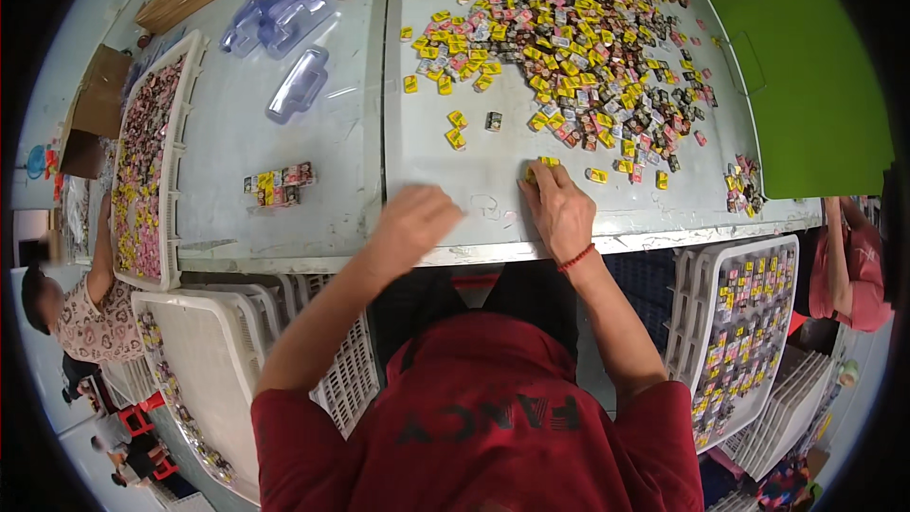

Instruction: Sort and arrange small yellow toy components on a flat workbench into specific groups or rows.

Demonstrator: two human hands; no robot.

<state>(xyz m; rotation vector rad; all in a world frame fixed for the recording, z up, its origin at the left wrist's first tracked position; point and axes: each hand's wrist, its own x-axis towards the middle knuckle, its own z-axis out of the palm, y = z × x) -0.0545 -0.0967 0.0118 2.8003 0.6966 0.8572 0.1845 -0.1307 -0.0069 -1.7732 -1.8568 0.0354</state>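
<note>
My right hand [563, 213], with a red bead bracelet at the wrist, rests near the front edge of the table. Its thumb and fingers close on a small yellow box-shaped piece [547, 162]. My left hand [414, 225] hovers over the table's front edge, smeared by motion; its fingers cannot be made out. Further left lies a neat block of small pieces [279, 184] in yellow, pink and dark colours. Beyond my right hand spreads a large heap of the same small pieces [588, 47]. A few yellow pieces [456, 131] and a dark one [493, 120] lie apart from it.
Clear plastic blister shells [299, 85] lie at the back left. A white crate of pieces [175, 161] stands at the left table edge, beside a person [95, 313]. A green panel [815, 66] borders the right. A filled white tray [744, 322] stands below right.
</note>
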